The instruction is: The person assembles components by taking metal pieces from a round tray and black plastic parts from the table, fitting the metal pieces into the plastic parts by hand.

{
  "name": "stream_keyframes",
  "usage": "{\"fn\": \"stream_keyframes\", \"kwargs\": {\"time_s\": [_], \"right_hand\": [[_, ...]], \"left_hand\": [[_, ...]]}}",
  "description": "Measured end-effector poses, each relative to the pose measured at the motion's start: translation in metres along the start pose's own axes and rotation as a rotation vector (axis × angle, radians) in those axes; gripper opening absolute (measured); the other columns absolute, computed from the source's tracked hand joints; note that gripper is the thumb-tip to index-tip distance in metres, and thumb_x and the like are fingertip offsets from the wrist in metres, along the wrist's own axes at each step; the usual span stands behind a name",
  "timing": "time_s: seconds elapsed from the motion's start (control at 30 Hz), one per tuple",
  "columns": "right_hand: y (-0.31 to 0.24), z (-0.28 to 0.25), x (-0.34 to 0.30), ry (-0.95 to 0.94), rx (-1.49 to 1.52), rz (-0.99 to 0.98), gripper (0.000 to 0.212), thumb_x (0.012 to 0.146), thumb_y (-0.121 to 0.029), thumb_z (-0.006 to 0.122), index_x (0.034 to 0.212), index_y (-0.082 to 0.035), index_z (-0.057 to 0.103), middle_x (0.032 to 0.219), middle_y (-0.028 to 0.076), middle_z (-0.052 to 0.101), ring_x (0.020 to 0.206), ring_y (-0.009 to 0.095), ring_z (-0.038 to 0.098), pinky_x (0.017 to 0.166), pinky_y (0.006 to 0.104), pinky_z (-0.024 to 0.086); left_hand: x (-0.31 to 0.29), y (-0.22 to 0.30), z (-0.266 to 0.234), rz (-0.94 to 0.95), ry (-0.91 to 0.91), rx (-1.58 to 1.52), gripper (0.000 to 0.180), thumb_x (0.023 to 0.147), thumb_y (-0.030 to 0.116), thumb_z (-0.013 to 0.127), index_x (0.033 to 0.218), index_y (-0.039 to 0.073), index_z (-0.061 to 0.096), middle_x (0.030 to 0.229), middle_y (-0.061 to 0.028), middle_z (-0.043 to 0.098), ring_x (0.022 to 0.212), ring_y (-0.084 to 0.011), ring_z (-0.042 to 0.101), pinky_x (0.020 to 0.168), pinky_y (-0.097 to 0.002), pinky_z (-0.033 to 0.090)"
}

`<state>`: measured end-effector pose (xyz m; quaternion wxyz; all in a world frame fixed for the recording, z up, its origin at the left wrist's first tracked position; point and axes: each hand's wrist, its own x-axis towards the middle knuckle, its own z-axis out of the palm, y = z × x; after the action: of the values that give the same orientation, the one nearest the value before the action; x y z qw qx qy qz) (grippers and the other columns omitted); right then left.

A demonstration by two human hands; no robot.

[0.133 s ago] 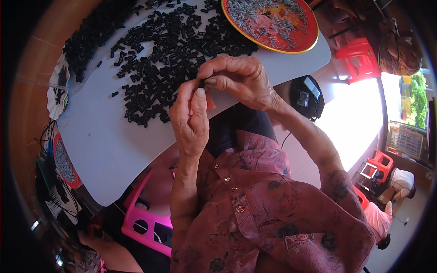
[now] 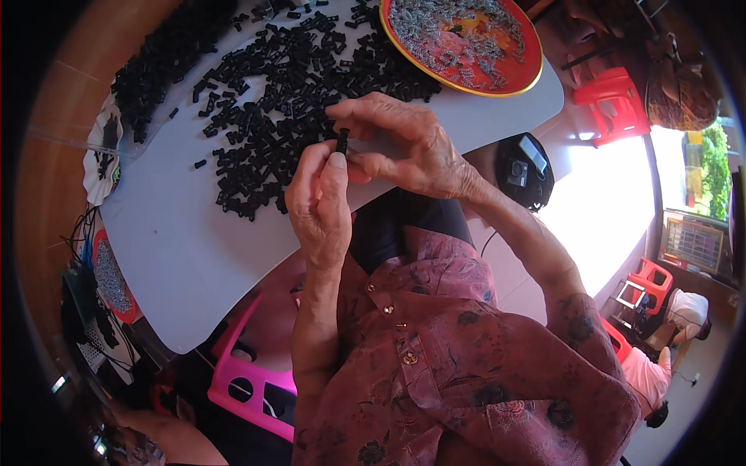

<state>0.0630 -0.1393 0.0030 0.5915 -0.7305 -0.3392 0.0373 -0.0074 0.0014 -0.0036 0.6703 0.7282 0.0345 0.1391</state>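
My left hand (image 2: 320,206) is closed, its thumb and fingers pinching a small black plastic piece (image 2: 343,138) that stands upright above the thumb tip. Close by on the right, my right hand (image 2: 416,147) has its index finger and thumb spread apart around that piece. Its thumb tip is next to my left thumb, and whether it touches the piece is hard to see. Beyond both hands, many similar black plastic pieces (image 2: 268,116) lie scattered on the white table (image 2: 179,256).
A round red tray with a yellow rim (image 2: 486,95) holds small silvery springs at the far right. A darker heap of black pieces (image 2: 167,62) lies far left. Left of the table is another red tray of silvery parts (image 2: 113,276). A pink plastic stool (image 2: 256,388) stands below.
My right index finger has lifted away from the pinched piece, so more of the black piece shows. My left hand has shifted slightly left.
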Motion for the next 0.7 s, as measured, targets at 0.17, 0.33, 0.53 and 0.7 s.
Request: {"fn": "stream_keyframes", "kwargs": {"time_s": [0.17, 0.33, 0.53, 0.7], "right_hand": [[0.001, 0.003, 0.0, -0.011, -0.101, -0.072, 0.044, 0.071, -0.005, 0.07, 0.114, -0.006, 0.061, 0.101, 0.009, 0.059, 0.087, 0.019, 0.061, 0.077, 0.0294, 0.05], [0.0, 0.008, -0.004, 0.038, -0.185, -0.075, 0.045, 0.069, -0.002, 0.071, 0.114, -0.006, 0.062, 0.104, 0.01, 0.058, 0.083, 0.019, 0.061, 0.074, 0.0282, 0.051], [0.003, 0.016, -0.009, 0.164, -0.238, -0.127, 0.041, 0.07, -0.003, 0.071, 0.11, -0.001, 0.061, 0.099, 0.013, 0.058, 0.084, 0.026, 0.06, 0.071, 0.0328, 0.051], [0.006, 0.019, -0.013, 0.192, -0.359, -0.252, 0.043, 0.069, -0.006, 0.071, 0.109, 0.004, 0.058, 0.098, 0.016, 0.056, 0.084, 0.032, 0.057, 0.072, 0.0371, 0.049]], "left_hand": [[-0.001, 0.004, -0.002, -0.108, 0.041, 0.02, 0.017, 0.092, 0.013, 0.05, 0.095, -0.001, 0.059, 0.075, 0.0004, 0.054, 0.066, -0.0054, 0.047, 0.057, -0.0211, 0.039], [0.003, 0.003, 0.007, 0.003, 0.09, 0.028, 0.02, 0.093, 0.013, 0.049, 0.096, -0.003, 0.06, 0.071, -0.0017, 0.054, 0.065, -0.0064, 0.045, 0.057, -0.0226, 0.038], [0.002, 0.001, 0.01, 0.038, 0.079, 0.145, 0.024, 0.095, 0.014, 0.047, 0.1, -0.006, 0.059, 0.071, -0.0078, 0.057, 0.064, -0.0102, 0.048, 0.059, -0.0274, 0.042], [-0.002, -0.003, 0.018, 0.063, 0.132, 0.177, 0.026, 0.095, 0.015, 0.045, 0.101, -0.007, 0.058, 0.071, -0.0099, 0.058, 0.063, -0.0139, 0.05, 0.059, -0.0297, 0.043]]}}
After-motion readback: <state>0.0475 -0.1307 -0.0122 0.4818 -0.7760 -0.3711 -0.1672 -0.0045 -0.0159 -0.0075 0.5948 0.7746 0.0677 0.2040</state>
